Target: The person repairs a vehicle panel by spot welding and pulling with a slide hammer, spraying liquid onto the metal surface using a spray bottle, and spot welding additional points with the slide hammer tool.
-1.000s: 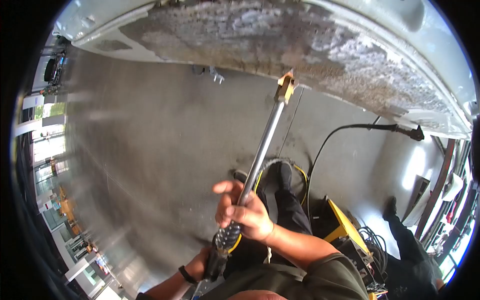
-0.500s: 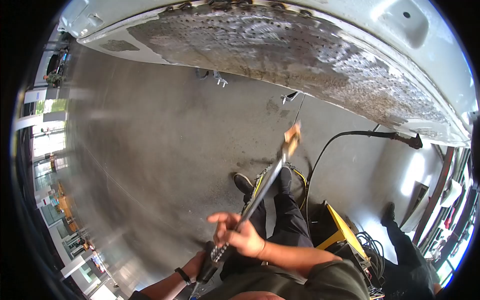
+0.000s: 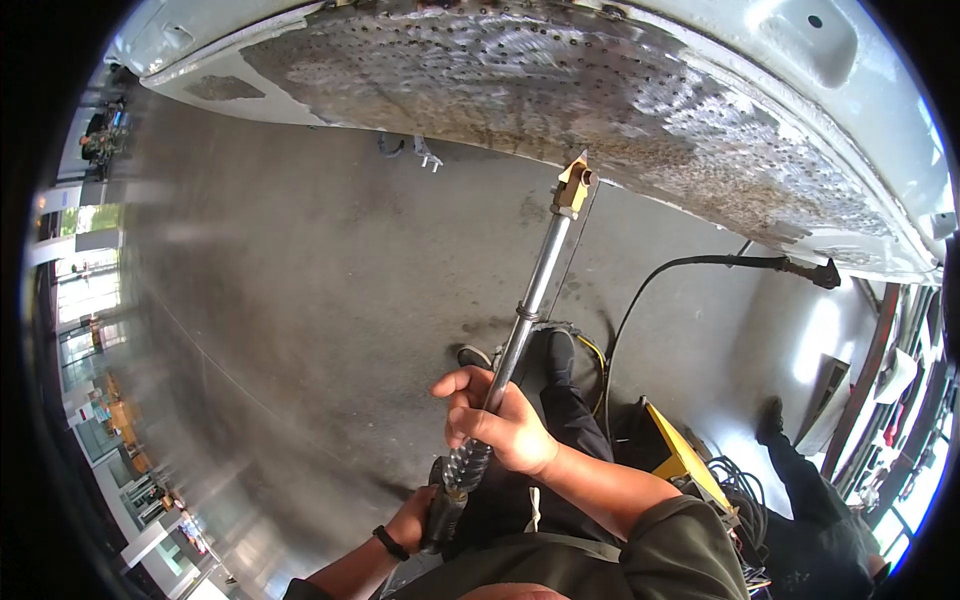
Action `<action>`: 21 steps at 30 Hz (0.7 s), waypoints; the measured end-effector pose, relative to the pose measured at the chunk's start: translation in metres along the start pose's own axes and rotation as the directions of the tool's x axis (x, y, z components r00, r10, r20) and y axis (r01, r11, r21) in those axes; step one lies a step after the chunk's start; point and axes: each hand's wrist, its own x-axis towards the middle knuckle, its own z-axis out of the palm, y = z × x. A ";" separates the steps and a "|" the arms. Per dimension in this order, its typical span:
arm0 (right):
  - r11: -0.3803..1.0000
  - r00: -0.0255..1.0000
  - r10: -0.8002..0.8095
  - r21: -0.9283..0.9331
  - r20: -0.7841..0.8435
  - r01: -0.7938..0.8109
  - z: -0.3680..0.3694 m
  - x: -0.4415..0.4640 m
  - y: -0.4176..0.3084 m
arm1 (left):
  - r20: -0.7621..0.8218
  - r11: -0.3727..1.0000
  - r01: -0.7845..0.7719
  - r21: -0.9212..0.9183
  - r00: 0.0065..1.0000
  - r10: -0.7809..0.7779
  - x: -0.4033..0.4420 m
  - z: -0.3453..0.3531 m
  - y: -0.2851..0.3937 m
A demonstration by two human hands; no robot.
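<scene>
A long slide hammer dent puller (image 3: 536, 275) runs up from my hands toward a bare, pitted metal car panel (image 3: 560, 90). Its brass head (image 3: 572, 188) with a pointed tip overlaps the panel's lower edge; I cannot tell whether they touch. My right hand (image 3: 500, 425) is closed around the steel shaft, just above a spiral-ridged section, with the index finger partly stretched out. Lower down, my left hand (image 3: 412, 520) grips the black handle (image 3: 443, 515) at the rear end; some of its fingers are hidden.
A black cable (image 3: 690, 262) ends in a clamp (image 3: 825, 273) at the panel's right edge. Beside my legs stands a yellow and black machine (image 3: 690, 460) with coiled cables. Another person's leg (image 3: 795, 465) shows at the right. Metal hooks (image 3: 428, 155) hang beneath the panel.
The dent puller has risen toward the panel, bringing its brass head up to the lower edge. Both hands have moved up and slightly right with it, keeping their grip.
</scene>
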 end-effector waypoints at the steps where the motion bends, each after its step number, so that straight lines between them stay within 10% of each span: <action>1: 1.000 1.000 -0.008 -0.003 0.009 0.008 0.000 0.000 0.000 | 0.024 0.998 0.033 -0.046 0.999 -0.032 0.005 -0.006 -0.004; 17: 1.000 0.999 0.017 -0.020 0.046 -0.016 -0.003 0.000 -0.008 | -0.057 1.000 0.010 -0.029 0.998 -0.011 0.012 -0.008 -0.014; 21: 1.000 0.996 -0.006 -0.003 0.084 0.006 -0.007 0.004 -0.010 | -0.049 0.960 0.035 -0.278 0.998 -0.050 0.010 -0.006 -0.018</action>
